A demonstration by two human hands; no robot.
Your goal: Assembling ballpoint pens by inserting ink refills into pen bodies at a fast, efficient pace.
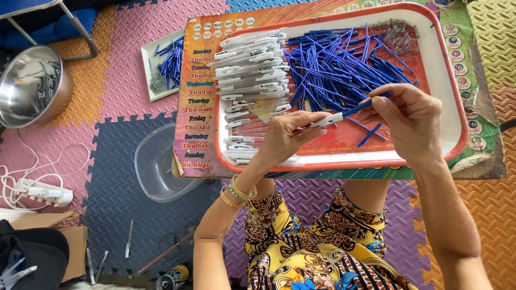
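Here, the fingers of the left hand are curled together and pinched on the white pen barrel, with the thumb pressed along its near side and the fingertips wrapped over the top. The fingers of the right hand are likewise closed, thumb and forefinger clamped on the blue refill, whose lower end meets the open end of the white barrel. The two parts form one slanted line, rising from left to right, held just above the red-rimmed tray. The left wrist bends upward and carries gold and beaded bracelets; its forearm rises from the lower centre of the view. The right forearm enters from the lower right, with the palm turned toward the left hand. On the tray, a stack of white barrels lies at the left and a loose pile of blue refills lies in the middle. The tray rests on a colourful board across the person's lap. A clear plastic bowl and a steel bowl sit on the foam floor mat to the left.
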